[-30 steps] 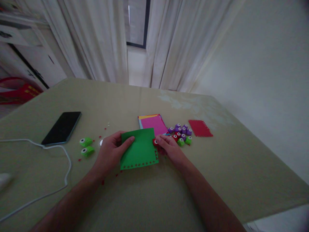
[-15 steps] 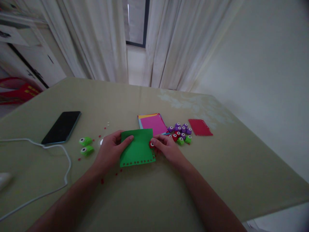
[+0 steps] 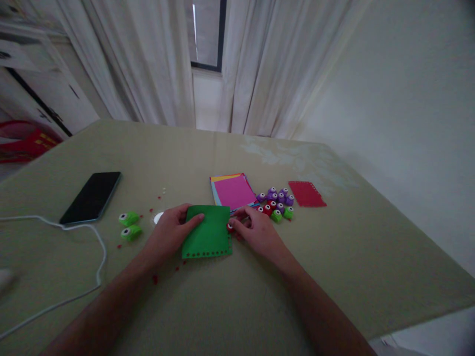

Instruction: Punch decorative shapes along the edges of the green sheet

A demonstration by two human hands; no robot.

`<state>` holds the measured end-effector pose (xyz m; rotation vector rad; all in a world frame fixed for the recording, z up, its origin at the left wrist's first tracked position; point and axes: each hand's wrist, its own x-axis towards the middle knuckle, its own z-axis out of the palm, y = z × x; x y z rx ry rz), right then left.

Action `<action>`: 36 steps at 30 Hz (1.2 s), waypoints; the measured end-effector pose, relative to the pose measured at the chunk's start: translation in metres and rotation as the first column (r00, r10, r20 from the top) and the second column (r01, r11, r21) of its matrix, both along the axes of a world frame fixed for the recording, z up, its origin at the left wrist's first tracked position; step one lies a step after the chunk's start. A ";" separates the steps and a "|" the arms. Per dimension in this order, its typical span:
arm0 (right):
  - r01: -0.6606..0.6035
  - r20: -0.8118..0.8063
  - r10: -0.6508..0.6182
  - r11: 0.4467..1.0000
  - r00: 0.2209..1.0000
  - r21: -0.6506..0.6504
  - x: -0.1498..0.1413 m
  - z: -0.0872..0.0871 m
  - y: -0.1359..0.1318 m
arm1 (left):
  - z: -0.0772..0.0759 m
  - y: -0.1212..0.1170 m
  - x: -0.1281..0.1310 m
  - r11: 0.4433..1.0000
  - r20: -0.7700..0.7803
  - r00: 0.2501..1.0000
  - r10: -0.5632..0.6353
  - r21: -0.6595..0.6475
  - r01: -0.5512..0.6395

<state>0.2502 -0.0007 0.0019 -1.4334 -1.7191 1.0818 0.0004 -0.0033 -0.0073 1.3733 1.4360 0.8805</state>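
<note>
Grips the left side of the green sheet [image 3: 206,230] in the left hand [image 3: 168,231], with the thumb flat on its face and the other fingers mostly behind. Grasps the red punch [image 3: 230,227] between thumb and fingertips of the right hand [image 3: 260,231], at the sheet's right edge. Keeps both around the middle of the tabletop [image 3: 159,153], nearer the person than the paper stack [image 3: 233,192].

Compared with the earlier frame, has brought sheet and punch a little closer to the person and leftward, beyond a slight shift of the view, and tipped the sheet flatter. Has arched the right fingers more, opening a gap behind the thumb. Has left the cluster of punches [image 3: 276,201], the red sheet [image 3: 307,194] toward the right edge, and the two green punches [image 3: 129,226] and phone [image 3: 91,198] toward the left edge alone.

Cannot make out how far the sheet enters the red punch, nor the shape of its small holes. Hides part of a white round item [image 3: 158,217] behind the left hand. Cuts off the cable [image 3: 102,247] and a blurred white object [image 3: 5,278] at the left border.
</note>
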 end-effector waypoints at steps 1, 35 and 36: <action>-0.003 0.000 0.003 1.000 1.000 -0.002 0.000 -0.001 0.000 | 0.000 -0.001 0.001 1.000 -0.001 1.000 0.005 0.004 -0.005; -0.143 0.208 0.115 0.982 0.971 0.126 0.000 0.015 -0.002 | -0.003 -0.001 -0.009 0.994 0.023 0.999 -0.025 -0.102 0.028; -0.145 0.208 0.117 0.982 0.971 0.122 0.000 0.015 -0.002 | -0.003 -0.001 -0.009 0.994 0.027 0.999 -0.027 -0.102 0.029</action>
